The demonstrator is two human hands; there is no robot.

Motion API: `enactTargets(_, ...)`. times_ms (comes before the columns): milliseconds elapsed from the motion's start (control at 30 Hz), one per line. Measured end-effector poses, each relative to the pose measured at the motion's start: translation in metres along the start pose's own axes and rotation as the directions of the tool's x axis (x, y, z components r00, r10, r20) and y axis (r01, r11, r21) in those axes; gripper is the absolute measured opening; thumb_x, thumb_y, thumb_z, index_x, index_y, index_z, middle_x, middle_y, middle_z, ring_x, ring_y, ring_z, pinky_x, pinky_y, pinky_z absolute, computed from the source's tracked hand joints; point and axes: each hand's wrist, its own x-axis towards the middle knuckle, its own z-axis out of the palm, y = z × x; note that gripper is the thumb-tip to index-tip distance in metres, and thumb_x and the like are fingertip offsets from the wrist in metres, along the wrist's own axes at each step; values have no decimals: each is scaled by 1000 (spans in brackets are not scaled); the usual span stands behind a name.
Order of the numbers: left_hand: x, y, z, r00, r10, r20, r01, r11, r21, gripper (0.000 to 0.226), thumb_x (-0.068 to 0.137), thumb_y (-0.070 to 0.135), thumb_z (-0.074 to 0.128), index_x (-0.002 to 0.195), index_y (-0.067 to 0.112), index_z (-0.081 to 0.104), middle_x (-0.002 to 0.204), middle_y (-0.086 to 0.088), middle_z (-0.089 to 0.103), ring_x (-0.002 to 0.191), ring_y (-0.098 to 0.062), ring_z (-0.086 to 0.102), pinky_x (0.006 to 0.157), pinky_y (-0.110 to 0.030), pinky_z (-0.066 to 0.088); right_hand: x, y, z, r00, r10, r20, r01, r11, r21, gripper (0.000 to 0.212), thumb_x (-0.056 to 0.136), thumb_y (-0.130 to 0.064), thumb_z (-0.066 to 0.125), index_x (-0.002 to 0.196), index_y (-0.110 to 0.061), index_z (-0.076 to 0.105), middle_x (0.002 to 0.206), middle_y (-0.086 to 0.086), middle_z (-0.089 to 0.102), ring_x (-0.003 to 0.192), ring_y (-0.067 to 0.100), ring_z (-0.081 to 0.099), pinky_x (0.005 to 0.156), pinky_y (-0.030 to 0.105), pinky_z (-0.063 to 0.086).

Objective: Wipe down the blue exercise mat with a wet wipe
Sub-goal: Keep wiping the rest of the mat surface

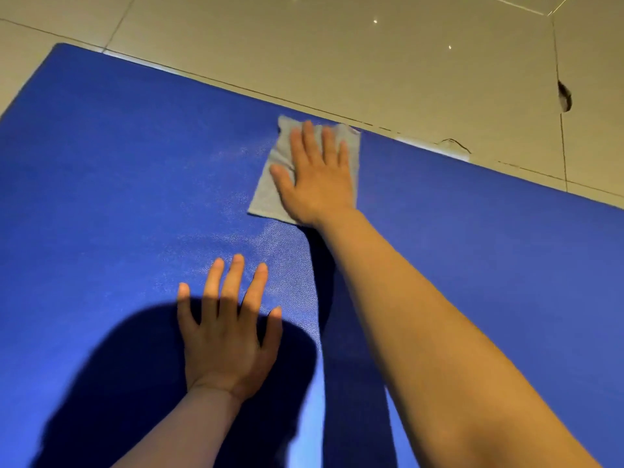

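Nearest the camera, your left hand (229, 336) lies flat on the blue mat (118, 184), fingers straight and spread, holding nothing; it reads as a brace. Far of it and slightly right, your right hand (317, 177) presses the wet wipe (270, 194) flat onto the mat, fingers straight, not curled round the cloth. The two hands are well apart, right arm stretched out, left kept close.

Key relation: the wipe sits at the mat's far edge, its far corner just reaching the tiled floor (371, 62). The mat's long axis runs left to right, so unwiped length lies to both sides. The right hand owns the wipe; the left is nearer you but touches none of it.

Judgement: a faint sheen between the hands suggests that strip is done.

Count: one mat, one wipe, two hands.
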Motion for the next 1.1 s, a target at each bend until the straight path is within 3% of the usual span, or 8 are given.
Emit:
enactTargets(167, -2, -1, -1, 998, 37, -41, -36, 999, 20, 54, 92, 42, 39, 142, 19, 43, 148, -15, 43, 139, -34, 35, 110, -62, 17, 14, -4, -13, 883, -443, 154, 458, 885, -79, 67, 102, -57, 23, 157, -25, 3, 165, -2, -3, 151, 20, -5, 121, 41, -6)
enactTargets(333, -1, -1, 0, 1000, -8, 10, 8, 1000, -14, 57, 90, 44, 37, 141, 21, 42, 150, -13, 41, 140, -31, 32, 111, -61, 13, 4, 118, -31, 997, -17, 79, 22, 997, -69, 73, 96, -60, 14, 157, -21, 6, 165, 1, -1, 151, 19, -1, 121, 38, -3)
enactTargets(567, -1, 0, 1, 1000, -17, 8, 17, 1000, -24, 57, 89, 43, 37, 142, 21, 42, 150, -14, 41, 139, -33, 33, 111, -62, 13, 3, 92, -22, 904, 425, 41, -427, 903, 49, 68, 102, -51, 18, 157, -16, 2, 164, 10, -8, 149, 32, -10, 118, 55, -8)
enactTargets(633, 0, 1, -1, 1000, -10, 5, 10, 1000, -14, 57, 91, 43, 36, 143, 21, 41, 150, -14, 40, 140, -33, 33, 111, -62, 14, 9, 38, -11, 930, 365, 52, -367, 929, 42, 74, 100, -57, 20, 157, -15, -3, 162, 15, -12, 148, 38, -15, 115, 60, -11)
enactTargets(733, -1, -2, 1, 1000, 7, -22, -7, 1000, 14, 56, 93, 42, 37, 142, 19, 45, 149, -14, 42, 139, -33, 34, 110, -62, 15, 4, -45, 3, 997, 39, 67, -39, 999, 4, 77, 99, -61, 20, 156, -15, -4, 162, 13, -14, 148, 36, -16, 115, 54, -15)
enactTargets(867, -3, -5, 1, 998, 30, -50, -29, 1000, 10, 54, 93, 42, 38, 141, 18, 48, 148, -14, 44, 139, -33, 35, 110, -62, 17, 3, -17, -6, 975, -196, 105, 201, 979, -39, 73, 100, -61, 20, 157, -21, -1, 164, 5, -9, 150, 25, -10, 120, 44, -9)
enactTargets(933, -2, -6, 1, 999, 19, -50, -19, 1000, -12, 55, 92, 43, 39, 141, 20, 46, 148, -13, 43, 139, -32, 34, 110, -61, 16, 2, 36, -14, 986, -136, 99, 142, 988, -57, 76, 97, -65, 16, 157, -22, -1, 164, 5, -8, 151, 22, -8, 121, 39, -6)
enactTargets(1100, -2, -5, 1, 999, 13, -41, -13, 1000, -15, 54, 93, 43, 38, 141, 20, 42, 148, -14, 44, 139, -33, 33, 110, -61, 17, -34, 173, -36, 944, 325, 65, -323, 946, -32, 74, 99, -61, 22, 157, -19, 1, 164, 9, -6, 151, 25, -5, 121, 41, -2)
